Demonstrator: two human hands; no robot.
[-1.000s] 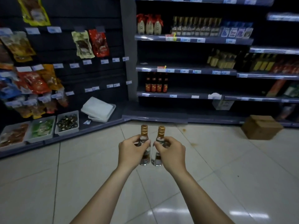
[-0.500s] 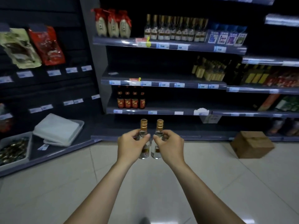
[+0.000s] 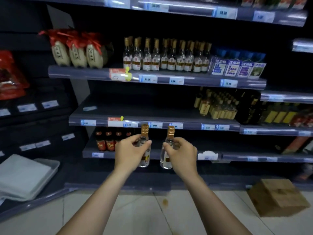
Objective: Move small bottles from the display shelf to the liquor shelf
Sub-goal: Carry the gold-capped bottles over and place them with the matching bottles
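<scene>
My left hand [image 3: 130, 152] grips a small clear bottle with a gold cap [image 3: 144, 131], held upright. My right hand [image 3: 182, 154] holds a second small bottle of the same kind [image 3: 170, 133], also upright, a short gap to the right. Both bottles hover in front of the liquor shelf [image 3: 159, 80], level with its third board. On the upper board stands a row of several matching small bottles [image 3: 166, 56]. The middle board [image 3: 152, 123] is bare on its left half.
Cream jars with red ribbons [image 3: 77, 51] stand left of the bottle row and blue cartons [image 3: 237, 67] right of it. Dark red-capped bottles [image 3: 105, 140] sit behind my left hand. A cardboard box [image 3: 277, 197] lies on the floor at right, white trays [image 3: 23, 177] at left.
I have come much closer to the liquor shelf, which now fills the view. My hands have moved slightly apart and rise a little, each holding its bottle as before.
</scene>
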